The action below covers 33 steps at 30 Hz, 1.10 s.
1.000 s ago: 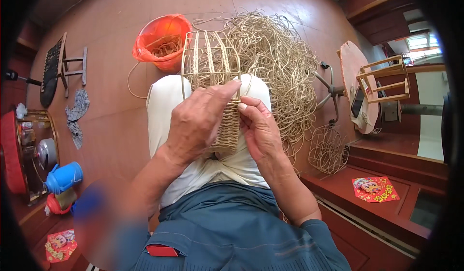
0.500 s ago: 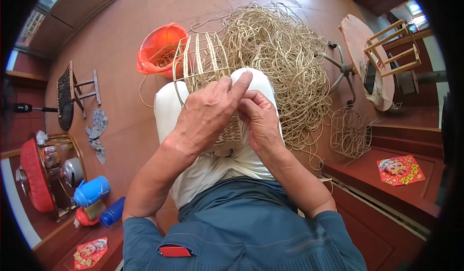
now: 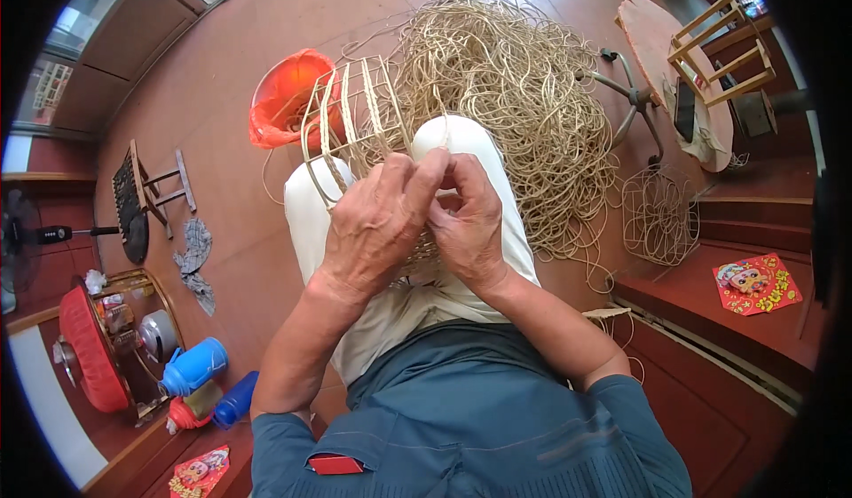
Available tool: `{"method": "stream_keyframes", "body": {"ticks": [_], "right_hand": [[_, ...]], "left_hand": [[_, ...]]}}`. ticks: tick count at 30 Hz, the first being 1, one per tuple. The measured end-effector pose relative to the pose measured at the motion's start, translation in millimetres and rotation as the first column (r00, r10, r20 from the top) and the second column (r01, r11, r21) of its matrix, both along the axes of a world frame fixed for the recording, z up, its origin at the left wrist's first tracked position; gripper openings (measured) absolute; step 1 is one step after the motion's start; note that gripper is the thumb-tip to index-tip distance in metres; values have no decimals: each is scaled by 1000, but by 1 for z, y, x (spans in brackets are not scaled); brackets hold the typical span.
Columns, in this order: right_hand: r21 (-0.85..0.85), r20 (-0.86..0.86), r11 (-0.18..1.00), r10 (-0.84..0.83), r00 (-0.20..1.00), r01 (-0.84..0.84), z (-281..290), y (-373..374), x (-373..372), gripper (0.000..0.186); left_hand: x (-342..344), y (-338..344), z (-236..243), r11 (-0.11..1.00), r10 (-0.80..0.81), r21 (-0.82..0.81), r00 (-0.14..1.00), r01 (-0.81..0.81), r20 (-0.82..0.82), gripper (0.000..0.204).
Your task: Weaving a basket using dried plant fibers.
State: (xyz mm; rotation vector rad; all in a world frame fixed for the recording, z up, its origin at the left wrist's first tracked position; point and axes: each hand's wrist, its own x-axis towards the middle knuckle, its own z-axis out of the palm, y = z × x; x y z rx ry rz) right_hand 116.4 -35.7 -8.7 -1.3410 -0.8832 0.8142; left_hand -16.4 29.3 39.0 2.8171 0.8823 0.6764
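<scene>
A partly woven basket (image 3: 355, 107) of tan cord on a wire frame lies between my knees, its lower woven part mostly hidden by my hands. My left hand (image 3: 373, 223) is curled over the basket, closed on it. My right hand (image 3: 466, 223) is beside it, fingers bent and bunched against the left one; what they pinch is hidden. A thin cord trails over the white trousers (image 3: 448, 132) on my right knee.
A big tangle of cord (image 3: 506, 116) lies ahead-right, a red lined bucket (image 3: 275, 90) ahead-left. A small stool (image 3: 164, 187), cloth (image 3: 195, 267) and flasks (image 3: 195, 365) are left; a round board with a wooden stool (image 3: 719, 50), metal base and wire frame (image 3: 657, 214) are right.
My right hand's fingers have drawn in against my left hand, covering more of the weave. The basket leans further left. The view has turned, shifting the surroundings.
</scene>
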Motion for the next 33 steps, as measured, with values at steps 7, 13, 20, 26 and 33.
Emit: {"method": "stream_keyframes", "body": {"ticks": [7,13,20,26,33], "right_hand": [[199,240,976,40,970,-90,-2,5,6,20],[77,73,997,-22,997,16,-11,7,6,15],[-73,-431,997,-3,902,-31,-9,18,10,20],[-138,-458,988,-1,889,-70,-12,14,18,25],[-133,-392,990,-18,920,-37,-5,8,13,24]], "left_hand": [[-24,-13,33,992,-70,-103,995,77,78,43],[-151,4,63,746,538,-663,648,-68,539,18],[-339,47,91,639,657,-587,43,497,753,27],[-218,5,90,702,587,-659,306,271,750,58],[-98,-28,73,143,501,-794,649,591,573,47]]}}
